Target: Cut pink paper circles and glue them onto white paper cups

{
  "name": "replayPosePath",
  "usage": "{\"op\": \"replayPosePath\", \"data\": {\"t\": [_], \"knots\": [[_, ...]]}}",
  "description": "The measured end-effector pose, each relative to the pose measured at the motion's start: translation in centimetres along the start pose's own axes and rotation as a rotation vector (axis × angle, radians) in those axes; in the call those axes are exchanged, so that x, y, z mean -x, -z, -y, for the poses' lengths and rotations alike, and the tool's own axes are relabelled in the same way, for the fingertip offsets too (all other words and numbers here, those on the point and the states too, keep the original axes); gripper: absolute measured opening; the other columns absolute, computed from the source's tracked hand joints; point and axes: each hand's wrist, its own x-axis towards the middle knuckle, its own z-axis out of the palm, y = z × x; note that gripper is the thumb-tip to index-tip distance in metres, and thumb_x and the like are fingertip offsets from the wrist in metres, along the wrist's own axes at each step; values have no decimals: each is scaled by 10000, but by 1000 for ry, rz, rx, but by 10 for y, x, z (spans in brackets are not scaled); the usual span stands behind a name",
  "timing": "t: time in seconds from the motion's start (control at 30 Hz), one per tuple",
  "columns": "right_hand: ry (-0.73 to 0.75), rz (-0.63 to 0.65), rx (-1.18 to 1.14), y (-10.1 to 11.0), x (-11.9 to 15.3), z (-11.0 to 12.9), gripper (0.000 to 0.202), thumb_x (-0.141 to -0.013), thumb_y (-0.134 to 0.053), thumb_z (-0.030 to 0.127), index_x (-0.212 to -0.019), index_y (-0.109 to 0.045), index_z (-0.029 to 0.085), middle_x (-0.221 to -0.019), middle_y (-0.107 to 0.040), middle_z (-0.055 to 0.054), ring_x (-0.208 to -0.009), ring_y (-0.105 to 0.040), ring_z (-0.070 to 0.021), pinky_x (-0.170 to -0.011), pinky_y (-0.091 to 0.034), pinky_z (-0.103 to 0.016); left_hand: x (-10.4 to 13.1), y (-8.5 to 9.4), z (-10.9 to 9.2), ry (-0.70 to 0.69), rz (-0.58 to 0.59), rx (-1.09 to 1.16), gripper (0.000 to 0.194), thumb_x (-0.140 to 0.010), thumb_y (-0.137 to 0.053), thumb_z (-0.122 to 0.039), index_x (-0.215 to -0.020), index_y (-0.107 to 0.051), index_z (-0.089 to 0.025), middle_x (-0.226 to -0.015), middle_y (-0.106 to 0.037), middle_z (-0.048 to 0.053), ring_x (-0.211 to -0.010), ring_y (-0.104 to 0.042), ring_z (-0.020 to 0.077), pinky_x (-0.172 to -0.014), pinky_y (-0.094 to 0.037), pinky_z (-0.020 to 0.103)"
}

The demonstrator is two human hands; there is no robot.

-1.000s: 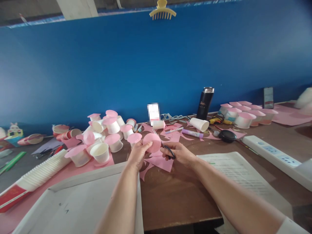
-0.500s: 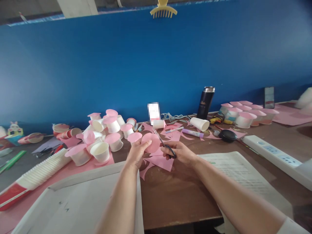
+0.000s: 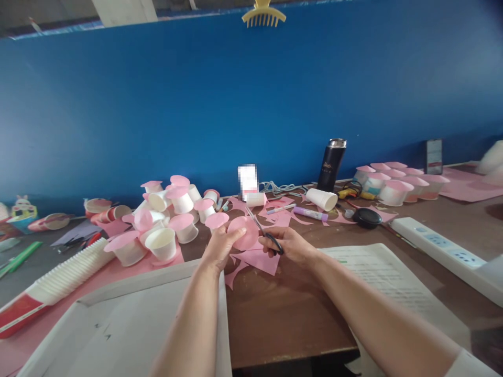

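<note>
Pink paper disc: left hand pinches its edge | scissors: right of disc, right hand grips handles

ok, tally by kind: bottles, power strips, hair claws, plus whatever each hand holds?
Black metal-rimmed bottle: 1
White plastic power strip: 1
Yellow plastic hair claw: 1
Pink round paper disc, left hand: 1
Black-handled metal scissors, right hand: 1
Total: 5
</note>
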Motion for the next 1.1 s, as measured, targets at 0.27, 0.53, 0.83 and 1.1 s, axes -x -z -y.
{"op": "replayPosePath", "data": {"t": [0.27, 0.53, 0.83, 1.1], "knots": [[-22, -30, 3, -3, 1, 4, 422, -691, -755, 477, -907, -707, 117, -625, -573, 1, -543, -520, -97, -543, -405, -254, -1, 4, 4, -35, 52, -30, 301, -692, -726, -340, -924, -681, -153, -864, -696, 55, -772, -632, 188, -716, -477, 285], [-37, -43, 9, -3, 1, 4, 442, -675, -765, 485, -911, -703, 117, -634, -586, -3, -550, -532, -102, -560, -423, -259, -1, 3, 5, -29, 47, -13, 305, -691, -728, -349, -916, -672, -151, -834, -688, 54, -728, -619, 178, -679, -473, 280], [-33, -40, 38, -3, 0, 3, 403, -664, -766, 495, -815, -686, 130, -617, -574, 1, -556, -529, -106, -565, -425, -261, -1, 3, 4, -37, 34, -14, 329, -678, -739, -345, -940, -671, -157, -840, -687, 49, -745, -621, 176, -707, -474, 281], [-31, -43, 53, -3, 0, 3, 371, -665, -763, 486, -758, -671, 140, -619, -573, 1, -563, -527, -111, -564, -419, -262, 0, 2, 3, -38, 34, 6, 336, -666, -746, -341, -944, -674, -165, -843, -686, 42, -738, -614, 176, -707, -467, 283]]}}
